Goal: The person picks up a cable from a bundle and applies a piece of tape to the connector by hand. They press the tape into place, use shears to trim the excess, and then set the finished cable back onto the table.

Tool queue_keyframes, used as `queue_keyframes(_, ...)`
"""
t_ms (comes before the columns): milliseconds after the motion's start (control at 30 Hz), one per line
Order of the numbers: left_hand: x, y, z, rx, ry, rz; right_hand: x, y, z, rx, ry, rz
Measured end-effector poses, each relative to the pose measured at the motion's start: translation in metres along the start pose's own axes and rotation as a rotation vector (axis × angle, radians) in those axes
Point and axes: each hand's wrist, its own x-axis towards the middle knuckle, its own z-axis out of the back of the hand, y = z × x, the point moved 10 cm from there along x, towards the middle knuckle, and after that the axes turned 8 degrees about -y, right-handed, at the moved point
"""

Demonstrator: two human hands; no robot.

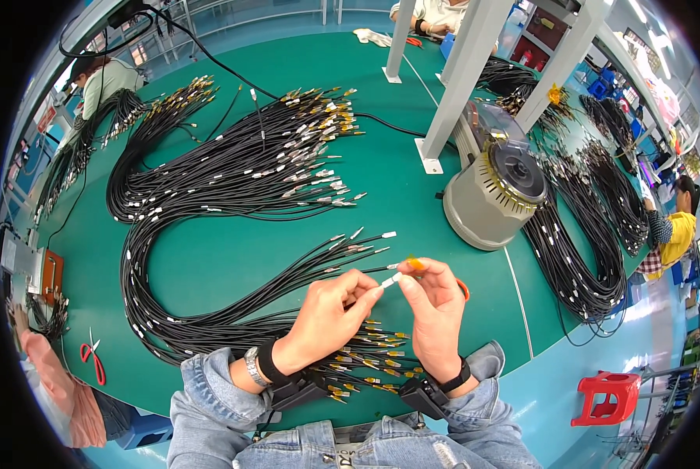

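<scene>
So you've got both hands close together over the green table, left hand and right hand each pinching an end of a little white piece between thumb and fingertips. It sits right in the gap between your hands, just past the ends of the black cables in the near bundle. There's an amber tab at your right fingertips too; can't tell if it's stuck to you or gripped. That bundle curves around on your left into the far bundle, with lots of white and amber tips. Red-handled scissors lie off left, and a round grey machine stands beyond your right hand.
</scene>
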Motion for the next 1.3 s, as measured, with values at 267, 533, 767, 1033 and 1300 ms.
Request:
queue_keyframes(267,-0.006,-0.049,0.003,0.397,-0.222,-0.489,-0.002,-0.005,-0.002,-0.027,0.035,-0.027)
queue_keyframes(533,-0.017,-0.043,0.018,0.558,-0.247,-0.588,0.006,0.004,0.01,-0.014,-0.04,-0.008)
queue_keyframes(767,-0.03,-0.045,0.043,0.738,-0.197,-0.53,0.005,0.003,0.011,0.014,-0.036,-0.032)
queue_keyframes(1033,-0.017,-0.061,0.01,0.45,-0.24,-0.564,-0.004,-0.008,-0.002,0.093,0.018,-0.119)
queue_keyframes(1300,-0.012,-0.034,0.018,0.297,-0.289,-0.433,-0.014,-0.007,-0.003,0.049,0.01,-0.054)
